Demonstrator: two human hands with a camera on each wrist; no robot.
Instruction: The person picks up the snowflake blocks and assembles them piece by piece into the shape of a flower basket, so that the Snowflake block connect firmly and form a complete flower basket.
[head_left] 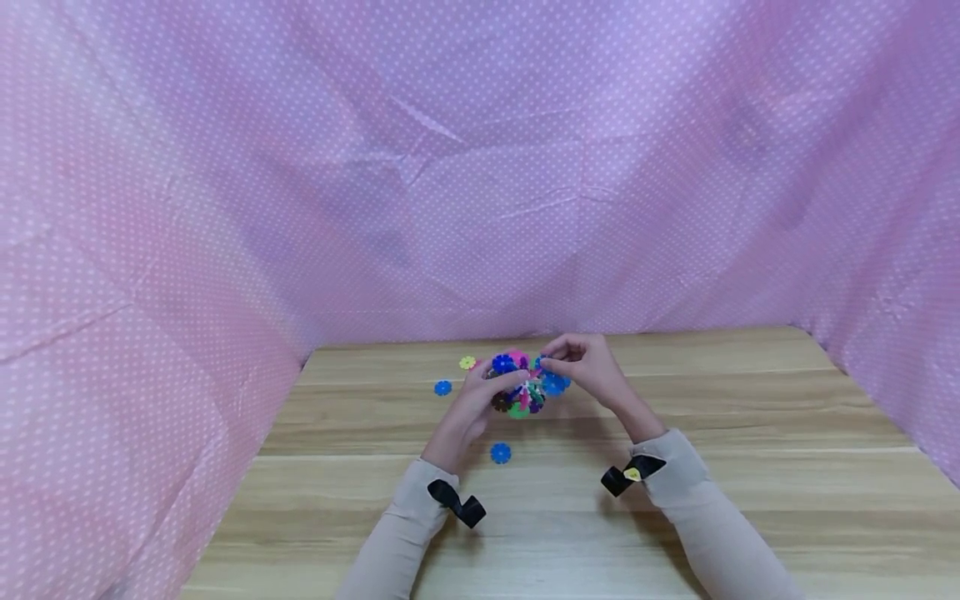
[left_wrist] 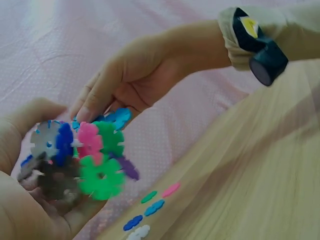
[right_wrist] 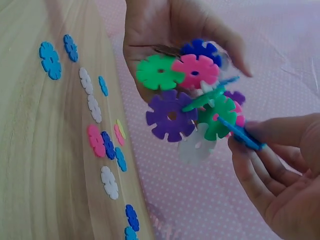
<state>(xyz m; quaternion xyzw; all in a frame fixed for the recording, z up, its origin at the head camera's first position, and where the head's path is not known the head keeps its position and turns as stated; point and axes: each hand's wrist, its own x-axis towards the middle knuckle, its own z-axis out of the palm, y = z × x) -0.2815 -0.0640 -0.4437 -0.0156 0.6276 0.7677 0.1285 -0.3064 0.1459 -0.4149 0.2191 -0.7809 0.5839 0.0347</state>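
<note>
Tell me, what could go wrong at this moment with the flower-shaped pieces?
1. The right hand pinches a blue disc only at its edge; it may slip while it is pressed on.
2. The left hand cradles the cluster loosely; a hard push could pop joined discs apart.
3. Loose discs lie near the table edge and could get knocked off.

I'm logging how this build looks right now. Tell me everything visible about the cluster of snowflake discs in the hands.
The cluster of snowflake discs is a rounded bundle of notched, flower-shaped plastic pieces slotted together at angles: green, pink, purple, blue, white and grey. It is held above the wooden table. The left hand cups it from below; the right hand pinches a blue disc at its edge.
</note>
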